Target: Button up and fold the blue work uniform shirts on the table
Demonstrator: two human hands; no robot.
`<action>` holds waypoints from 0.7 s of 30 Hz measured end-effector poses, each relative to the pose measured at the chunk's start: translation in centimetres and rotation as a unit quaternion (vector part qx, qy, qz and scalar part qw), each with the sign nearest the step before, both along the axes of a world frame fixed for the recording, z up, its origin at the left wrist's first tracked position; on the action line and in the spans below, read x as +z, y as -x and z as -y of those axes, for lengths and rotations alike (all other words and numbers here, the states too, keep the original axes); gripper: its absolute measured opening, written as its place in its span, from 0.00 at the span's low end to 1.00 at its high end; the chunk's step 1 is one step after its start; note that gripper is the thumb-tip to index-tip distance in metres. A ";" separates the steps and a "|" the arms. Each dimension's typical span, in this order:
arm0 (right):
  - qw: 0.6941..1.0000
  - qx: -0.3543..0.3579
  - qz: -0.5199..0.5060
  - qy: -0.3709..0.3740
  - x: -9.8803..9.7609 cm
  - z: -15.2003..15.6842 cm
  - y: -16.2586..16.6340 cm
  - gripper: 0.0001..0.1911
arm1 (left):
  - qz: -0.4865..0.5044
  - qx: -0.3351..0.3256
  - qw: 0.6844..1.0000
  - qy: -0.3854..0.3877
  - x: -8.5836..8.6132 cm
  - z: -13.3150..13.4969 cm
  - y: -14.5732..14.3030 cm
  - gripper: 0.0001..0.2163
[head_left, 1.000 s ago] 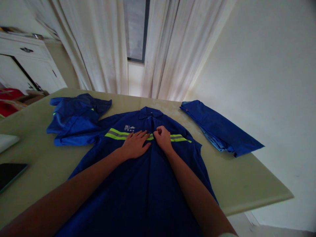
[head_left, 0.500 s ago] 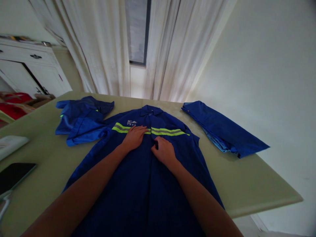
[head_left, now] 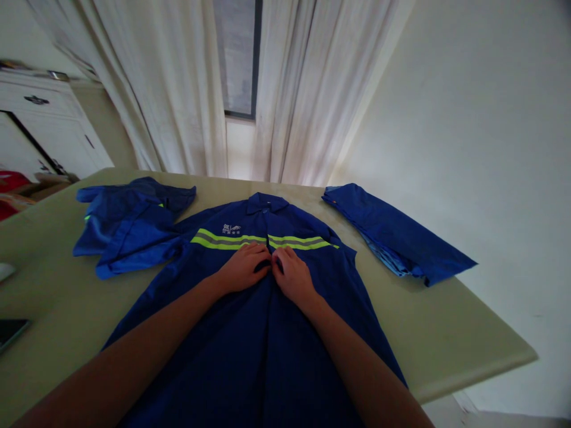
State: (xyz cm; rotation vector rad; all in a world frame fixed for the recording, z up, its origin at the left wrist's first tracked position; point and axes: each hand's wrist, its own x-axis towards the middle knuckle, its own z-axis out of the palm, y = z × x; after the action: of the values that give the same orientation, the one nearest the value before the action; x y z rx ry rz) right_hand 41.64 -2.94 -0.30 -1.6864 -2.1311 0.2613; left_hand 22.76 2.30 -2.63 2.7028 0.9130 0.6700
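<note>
A dark blue work jacket (head_left: pixel 307 267) lies front side up on the table, its collar pointing away from me. Yellow-green and grey reflective stripes cross its chest, with a white logo above the left one. My left hand (head_left: pixel 247 266) pinches the front placket just below the stripe, fingers curled. Close beside it, my right hand (head_left: pixel 293 273) grips the other side of the same front edge, thumb against the fingers. Whatever small part of the placket sits between the fingertips is hidden.
A crumpled blue garment (head_left: pixel 134 220) with yellow-green bits lies at left, touching the jacket's sleeve. Folded blue clothing (head_left: pixel 397 232) rests at right on the pale table (head_left: pixel 468 339). A phone (head_left: pixel 12 331) lies near the left edge. Curtains (head_left: pixel 178 89) hang behind.
My left hand has slid down off the stripe to the placket and its fingers have curled. Both hands are now side by side. The view has shifted slightly right.
</note>
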 end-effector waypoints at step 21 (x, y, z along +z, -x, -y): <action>0.977 -0.042 0.205 0.034 1.2 0.6 1.8 0.09 | 0.023 0.013 1.000 0.011 0.3 0.3 0.1 0.03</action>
State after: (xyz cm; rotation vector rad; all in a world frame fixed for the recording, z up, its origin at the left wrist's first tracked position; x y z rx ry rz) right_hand 39.81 -3.50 0.85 -2.0060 -2.3474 -0.0466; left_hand 22.63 2.00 -2.32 2.6494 0.9400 0.7216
